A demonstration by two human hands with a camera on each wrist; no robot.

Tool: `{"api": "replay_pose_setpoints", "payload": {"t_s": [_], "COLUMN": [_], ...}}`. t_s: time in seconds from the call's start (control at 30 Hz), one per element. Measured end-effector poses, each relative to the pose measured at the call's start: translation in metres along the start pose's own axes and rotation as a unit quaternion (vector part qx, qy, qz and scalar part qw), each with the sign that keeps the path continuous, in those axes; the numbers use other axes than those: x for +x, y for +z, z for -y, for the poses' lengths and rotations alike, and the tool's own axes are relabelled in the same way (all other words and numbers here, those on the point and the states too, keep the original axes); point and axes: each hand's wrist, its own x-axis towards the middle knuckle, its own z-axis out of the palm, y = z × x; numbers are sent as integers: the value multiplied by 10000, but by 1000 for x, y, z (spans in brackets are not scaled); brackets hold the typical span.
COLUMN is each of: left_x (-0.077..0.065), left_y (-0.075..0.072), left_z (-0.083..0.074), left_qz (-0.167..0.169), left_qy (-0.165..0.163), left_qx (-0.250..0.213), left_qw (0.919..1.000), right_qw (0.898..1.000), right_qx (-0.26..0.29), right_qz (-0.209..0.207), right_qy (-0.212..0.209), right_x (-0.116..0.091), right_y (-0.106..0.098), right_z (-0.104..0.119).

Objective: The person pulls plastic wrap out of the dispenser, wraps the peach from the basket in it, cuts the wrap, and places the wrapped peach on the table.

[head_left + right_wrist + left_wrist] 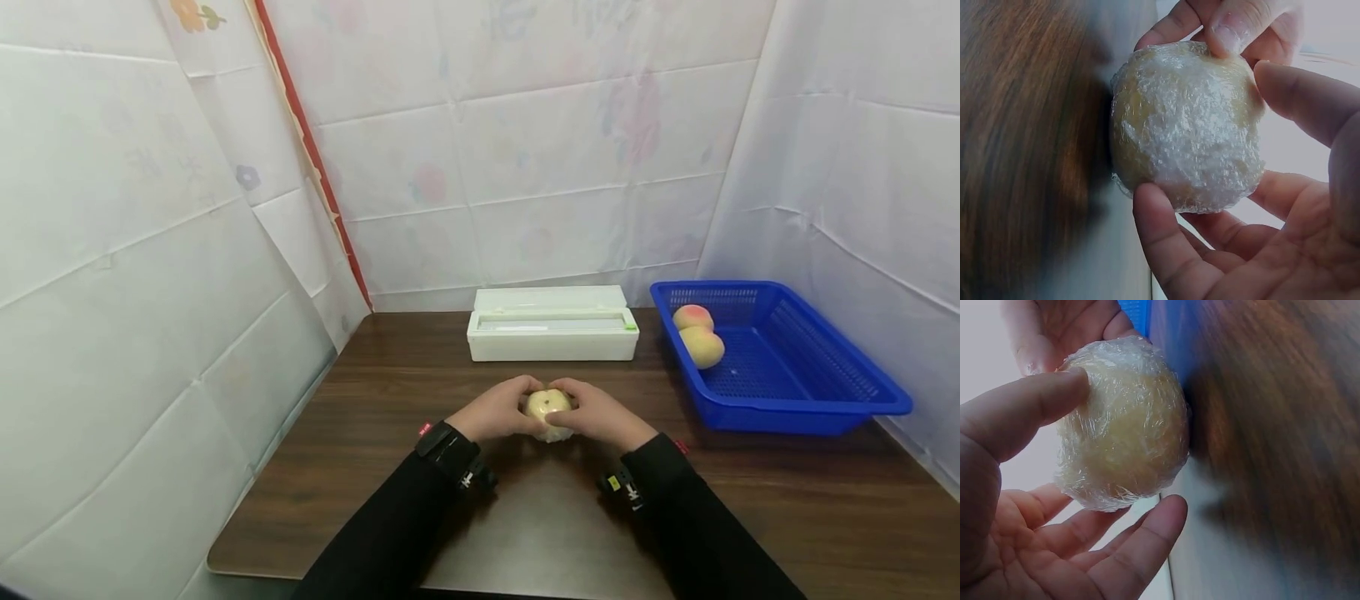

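Note:
A pale yellow peach [547,403] wrapped in crinkled cling film is at the middle of the table, between both hands. My left hand [501,410] holds it from the left, thumb on the near side and fingers curved round the far side. From the right, my right hand [600,413] grips it the same way. In the left wrist view the film bunches over the peach [1125,431], with the left thumb pressing its upper edge. The right wrist view shows a layered, shiny patch of film on the peach [1191,125]; its underside sits at or just above the tabletop.
Behind the hands stands a white cling film dispenser [553,346], its lid raised and a green slider at the right end. To the right, a blue plastic basket [810,408] holds two peaches [702,346]. White sheeting [540,167] surrounds the dark wooden table [315,500].

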Motion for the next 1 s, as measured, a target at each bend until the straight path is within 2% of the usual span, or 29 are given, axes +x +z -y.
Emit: {"api": "replay_pose_setpoints", "payload": {"t_s": [0.3,0.77,0.9,1.0], "left_x": [1,1,0,-1], "left_y": [-2,1,1,-1], "left_z": [-1,0,0,-1], "left_qz": [-103,-17,-28,-183], "left_qy": [148,181,117,-7], "left_qx": [315,322,371,550], "left_qw": [9993,9993,9992,9983], "right_qw": [10000,9999,9998,9981], "right_qx": [-68,58,-132,-482], "right_qz": [-37,4,-109,-271], "right_qy": [-9,101,119,256], "right_x": [-3,-4,-5,-5], "right_y": [-2,-2,-3,-5], "right_z": [1,-1,0,2]}}
